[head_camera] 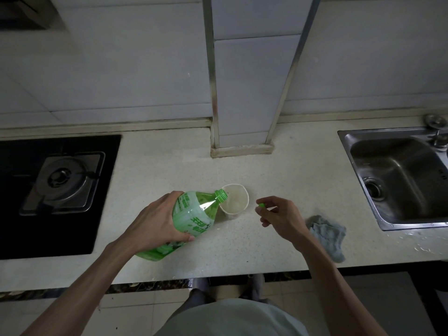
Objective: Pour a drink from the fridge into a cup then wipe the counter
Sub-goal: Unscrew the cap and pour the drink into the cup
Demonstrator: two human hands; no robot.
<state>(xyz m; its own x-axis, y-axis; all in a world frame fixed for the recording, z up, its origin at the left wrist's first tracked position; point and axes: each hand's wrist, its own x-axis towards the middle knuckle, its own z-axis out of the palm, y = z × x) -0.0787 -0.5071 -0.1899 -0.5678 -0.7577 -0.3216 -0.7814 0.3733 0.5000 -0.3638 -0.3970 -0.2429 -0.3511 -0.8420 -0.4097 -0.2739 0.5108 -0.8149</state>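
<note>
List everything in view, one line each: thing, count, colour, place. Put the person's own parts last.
bottle: one, green plastic, uncapped, tilted with its mouth at the cup's rim.
cup: one, off-white, upright at mid-counter.
cap: one, green, between the right fingertips.
cloth: one, grey-blue, crumpled on the counter between the right hand and the sink.
counter: one, pale speckled, spanning the view.
gas hob: one, black with a metal burner, set in the counter's left end.
sink: one, steel, at the right end.
tap: one, steel, behind the sink.
wall tiles: many, white, behind the counter.
left hand: one, grips the bottle.
right hand: one, pinches the cap, right of the cup.
</note>
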